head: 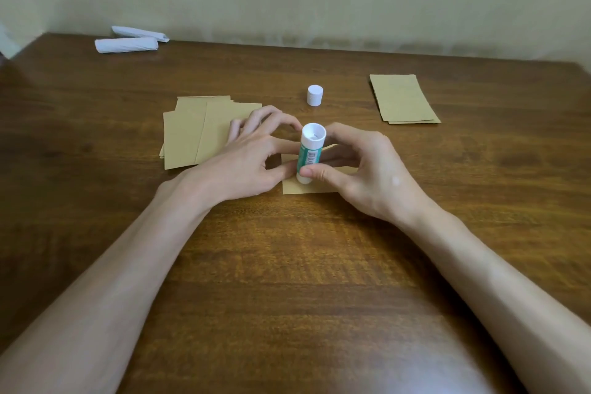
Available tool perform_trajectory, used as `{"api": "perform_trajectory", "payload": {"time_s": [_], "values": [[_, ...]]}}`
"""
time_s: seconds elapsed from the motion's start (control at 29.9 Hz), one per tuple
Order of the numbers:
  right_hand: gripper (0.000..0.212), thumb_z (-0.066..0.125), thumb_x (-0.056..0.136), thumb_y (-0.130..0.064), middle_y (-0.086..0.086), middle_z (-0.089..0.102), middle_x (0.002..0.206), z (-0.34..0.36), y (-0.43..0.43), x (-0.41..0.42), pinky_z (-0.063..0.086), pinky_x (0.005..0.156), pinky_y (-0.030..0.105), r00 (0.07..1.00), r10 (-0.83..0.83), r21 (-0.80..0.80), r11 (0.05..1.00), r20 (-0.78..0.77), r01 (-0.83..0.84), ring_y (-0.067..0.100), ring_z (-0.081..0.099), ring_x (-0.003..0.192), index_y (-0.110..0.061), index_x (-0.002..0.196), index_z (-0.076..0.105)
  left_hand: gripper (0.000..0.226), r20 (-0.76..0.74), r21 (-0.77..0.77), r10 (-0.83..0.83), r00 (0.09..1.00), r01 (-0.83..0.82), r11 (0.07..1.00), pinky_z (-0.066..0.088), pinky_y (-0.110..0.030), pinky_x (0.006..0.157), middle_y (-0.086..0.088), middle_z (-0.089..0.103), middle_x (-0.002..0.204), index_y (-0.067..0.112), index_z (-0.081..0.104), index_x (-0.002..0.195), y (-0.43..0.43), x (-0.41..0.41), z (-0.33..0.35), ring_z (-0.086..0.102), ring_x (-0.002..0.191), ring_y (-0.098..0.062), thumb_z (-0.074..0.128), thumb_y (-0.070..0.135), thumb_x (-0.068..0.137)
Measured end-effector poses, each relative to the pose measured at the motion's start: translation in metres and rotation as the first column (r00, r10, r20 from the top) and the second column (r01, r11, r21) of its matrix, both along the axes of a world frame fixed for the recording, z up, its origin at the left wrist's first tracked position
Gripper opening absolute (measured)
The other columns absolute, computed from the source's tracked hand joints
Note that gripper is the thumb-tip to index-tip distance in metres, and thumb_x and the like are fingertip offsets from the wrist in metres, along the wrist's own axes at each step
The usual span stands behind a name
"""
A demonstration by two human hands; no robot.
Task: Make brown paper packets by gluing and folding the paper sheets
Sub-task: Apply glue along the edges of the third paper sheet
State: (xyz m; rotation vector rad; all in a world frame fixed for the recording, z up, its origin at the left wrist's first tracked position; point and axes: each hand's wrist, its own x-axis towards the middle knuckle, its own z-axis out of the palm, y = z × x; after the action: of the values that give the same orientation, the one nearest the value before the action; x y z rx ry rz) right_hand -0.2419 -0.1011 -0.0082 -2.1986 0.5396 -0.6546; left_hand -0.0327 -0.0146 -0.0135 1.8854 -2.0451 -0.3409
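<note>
A white and green glue stick (309, 154) stands upright and uncapped at the table's middle, its open top facing me. My right hand (367, 173) pinches its base between thumb and fingers. My left hand (252, 157) holds the tube from the left, thumb and forefinger on it. Under both hands lies a brown paper sheet (297, 187), mostly hidden. The glue's white cap (314, 95) stands apart, farther back.
A loose stack of brown sheets (195, 134) lies left of my hands. Flat brown pieces (403, 99) lie stacked at the back right. Two white paper rolls (128, 42) rest at the far left by the wall. The wooden table (287, 265) ends at the wall.
</note>
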Motion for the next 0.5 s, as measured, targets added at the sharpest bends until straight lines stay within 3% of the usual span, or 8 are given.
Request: {"api": "perform_trajectory", "payload": {"time_s": [0.1,0.27,0.5], "values": [[0.035,0.086,0.089,-0.026,-0.004,0.076,0.114,0.0013,0.0,0.0009,0.062,0.093,0.029,1.0,-0.024,0.0,1.0,-0.011,0.024,0.006,0.076,0.101,-0.013,0.119,0.072,0.017,0.001,0.017,0.007,1.0,-0.007,1.0,0.016,-0.048,0.118,0.017,0.032,0.156,0.06,0.052,0.11,0.0003,-0.001,0.0007,0.012,0.151,-0.01,0.056,0.045,0.102],[0.026,0.079,0.095,-0.014,-0.005,0.078,0.111,0.0038,0.0005,-0.0003,0.059,0.096,0.026,0.999,0.041,-0.014,0.999,-0.033,-0.042,0.002,0.074,0.106,-0.009,0.119,0.072,0.032,0.011,0.001,0.003,1.0,-0.003,1.0,0.018,-0.05,0.117,0.018,0.035,0.152,0.069,0.042,0.086,0.0005,-0.0028,0.0032,0.015,0.15,-0.011,0.055,0.045,0.101],[0.025,0.078,0.096,-0.012,-0.003,0.078,0.113,0.004,-0.0002,-0.0024,0.06,0.097,0.029,0.994,0.094,0.004,0.996,-0.051,-0.094,0.004,0.074,0.107,-0.007,0.119,0.07,0.03,0.003,0.0,0.005,1.0,-0.005,1.0,0.018,-0.051,0.117,0.019,0.036,0.15,0.067,0.043,0.085,0.0005,-0.0025,0.0035,0.015,0.15,-0.011,0.056,0.044,0.1]]}}
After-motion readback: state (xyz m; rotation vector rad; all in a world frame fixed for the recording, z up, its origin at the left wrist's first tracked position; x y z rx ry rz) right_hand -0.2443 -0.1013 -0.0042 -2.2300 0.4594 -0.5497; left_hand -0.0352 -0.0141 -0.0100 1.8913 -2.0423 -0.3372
